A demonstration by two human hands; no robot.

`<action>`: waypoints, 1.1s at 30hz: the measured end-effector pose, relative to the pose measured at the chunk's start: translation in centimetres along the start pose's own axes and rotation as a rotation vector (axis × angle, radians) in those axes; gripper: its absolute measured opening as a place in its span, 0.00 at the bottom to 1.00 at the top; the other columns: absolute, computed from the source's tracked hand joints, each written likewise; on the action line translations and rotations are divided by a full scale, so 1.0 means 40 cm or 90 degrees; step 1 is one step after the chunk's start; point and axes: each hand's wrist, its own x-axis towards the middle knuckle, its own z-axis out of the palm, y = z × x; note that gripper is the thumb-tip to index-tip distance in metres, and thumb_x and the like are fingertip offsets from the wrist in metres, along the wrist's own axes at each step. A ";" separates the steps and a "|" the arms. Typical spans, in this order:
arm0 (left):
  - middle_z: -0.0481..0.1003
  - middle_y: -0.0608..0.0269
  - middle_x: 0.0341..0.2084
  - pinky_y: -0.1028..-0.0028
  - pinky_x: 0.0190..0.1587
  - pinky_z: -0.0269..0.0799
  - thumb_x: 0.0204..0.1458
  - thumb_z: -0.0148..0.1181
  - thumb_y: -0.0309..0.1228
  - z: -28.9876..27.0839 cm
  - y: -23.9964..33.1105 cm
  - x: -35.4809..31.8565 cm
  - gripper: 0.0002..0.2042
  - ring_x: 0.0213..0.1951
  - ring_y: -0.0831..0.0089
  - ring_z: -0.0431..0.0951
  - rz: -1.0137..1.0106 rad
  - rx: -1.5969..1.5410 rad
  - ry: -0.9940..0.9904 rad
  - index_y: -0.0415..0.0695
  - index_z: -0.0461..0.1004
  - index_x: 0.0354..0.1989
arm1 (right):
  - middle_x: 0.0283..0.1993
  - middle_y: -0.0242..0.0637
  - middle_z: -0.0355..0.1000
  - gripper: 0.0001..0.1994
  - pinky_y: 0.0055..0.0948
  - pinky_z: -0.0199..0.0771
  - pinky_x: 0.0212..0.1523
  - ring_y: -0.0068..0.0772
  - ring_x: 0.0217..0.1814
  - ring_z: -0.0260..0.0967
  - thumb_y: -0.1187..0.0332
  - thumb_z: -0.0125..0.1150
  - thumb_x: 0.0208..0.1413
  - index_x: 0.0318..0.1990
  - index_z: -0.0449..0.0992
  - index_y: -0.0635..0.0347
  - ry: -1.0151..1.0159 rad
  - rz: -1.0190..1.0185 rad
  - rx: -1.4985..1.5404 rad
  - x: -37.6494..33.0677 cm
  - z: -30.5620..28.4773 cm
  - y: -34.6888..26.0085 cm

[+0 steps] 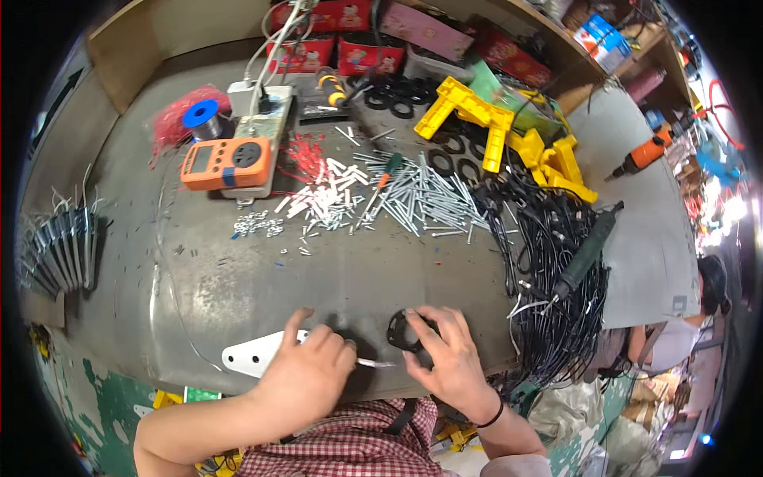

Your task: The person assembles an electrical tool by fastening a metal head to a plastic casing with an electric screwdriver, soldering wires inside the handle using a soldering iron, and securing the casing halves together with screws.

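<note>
Near the front edge of the worktable, my left hand point(310, 370) is curled closed, its index finger lifted. A thin whitish piece point(373, 363) sticks out from it toward my right hand; its kind is unclear. Partly beneath my left hand lies a white tapered plate point(253, 358) with dark holes. My right hand point(449, 358) has its fingertips on a black ring point(395, 331), thumb and fingers curved round its near side. The palm sides of both hands are mostly hidden.
Long screws point(429, 199), white sleeves point(326, 187) and small metal parts point(258, 225) lie mid-table. An orange meter point(225, 164) sits on a power strip at left. Black cables point(556, 318) and a dark green screwdriver point(588, 250) fill the right. Yellow plastic parts point(469, 115) lie farther back.
</note>
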 end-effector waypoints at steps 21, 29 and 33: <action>0.64 0.51 0.42 0.53 0.49 0.57 0.25 0.68 0.30 0.080 -0.004 0.030 0.32 0.45 0.51 0.65 -0.059 -0.003 0.233 0.43 0.63 0.45 | 0.38 0.48 0.71 0.32 0.36 0.70 0.44 0.46 0.40 0.70 0.63 0.61 0.48 0.60 0.56 0.64 -0.169 0.048 0.557 0.140 0.010 0.004; 0.64 0.48 0.41 0.54 0.50 0.57 0.26 0.67 0.33 0.074 0.020 0.074 0.25 0.47 0.51 0.62 -0.057 -0.117 0.224 0.40 0.65 0.37 | 0.47 0.50 0.61 0.15 0.41 0.74 0.38 0.53 0.43 0.67 0.71 0.50 0.51 0.47 0.63 0.64 0.372 0.334 -0.387 0.501 -0.147 0.560; 0.64 0.48 0.41 0.55 0.50 0.58 0.26 0.66 0.35 0.053 0.010 0.060 0.31 0.47 0.50 0.63 -0.129 -0.196 0.159 0.39 0.62 0.44 | 0.33 0.43 0.68 0.08 0.37 0.71 0.30 0.41 0.35 0.68 0.69 0.49 0.48 0.27 0.75 0.60 0.372 0.258 -0.604 0.498 -0.210 0.508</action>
